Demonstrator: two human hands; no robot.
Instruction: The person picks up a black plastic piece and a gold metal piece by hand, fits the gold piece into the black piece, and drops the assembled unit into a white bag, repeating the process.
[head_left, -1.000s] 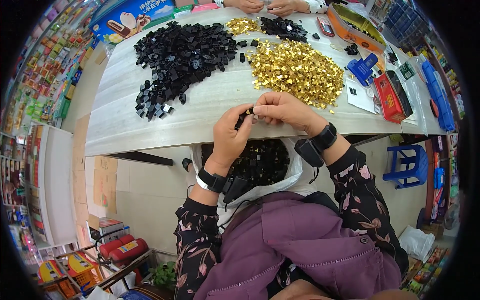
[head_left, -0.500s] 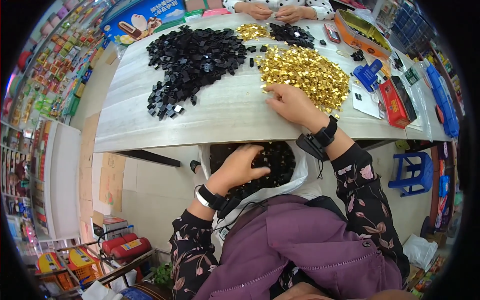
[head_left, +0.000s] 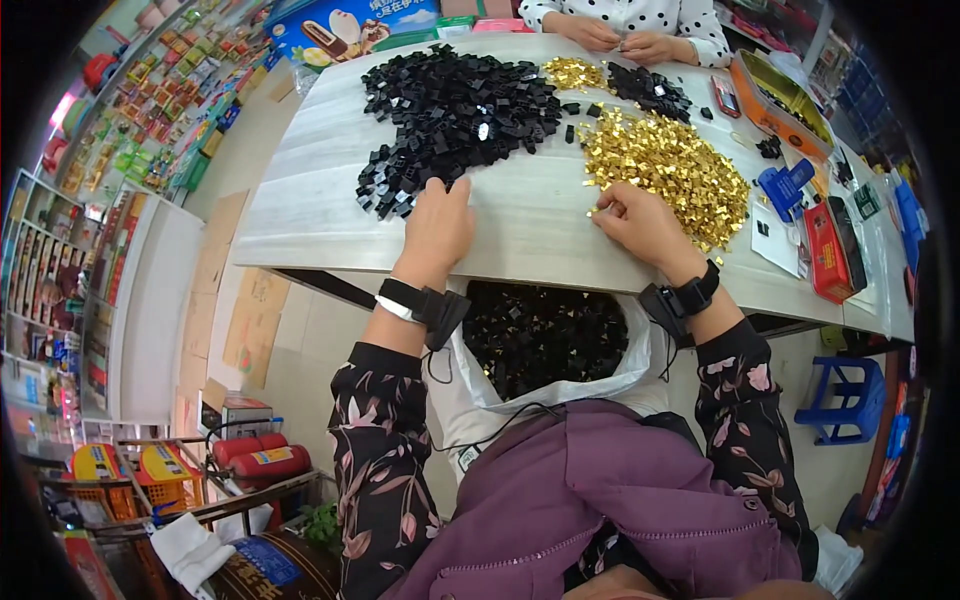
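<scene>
My left hand (head_left: 438, 230) is at the near edge of a large heap of small black plastic pieces (head_left: 460, 110), back upward. Two fingertips show apart beside the nearest pieces; its thumb and other fingers are mostly hidden. My right hand (head_left: 648, 232) rests at the near left side of a heap of small shiny gold pieces (head_left: 665, 175). Its thumb and index finger pinch a tiny gold piece (head_left: 594, 212) just above the table. Below the table edge, between my forearms, a white sack (head_left: 560, 392) stands open, holding black pieces with gold bits.
Across the pale table (head_left: 310, 215), another person's hands (head_left: 645, 45) work by smaller gold and black heaps. To the right are an orange tin (head_left: 775, 105), a blue plastic object (head_left: 785, 187) and a red box (head_left: 830, 250). A blue stool (head_left: 845, 400) stands on the floor.
My left hand has risen from above the open sack to the black heap on the table. My right hand stays by the gold heap, its fingers now pinched together. The view has shifted left.
</scene>
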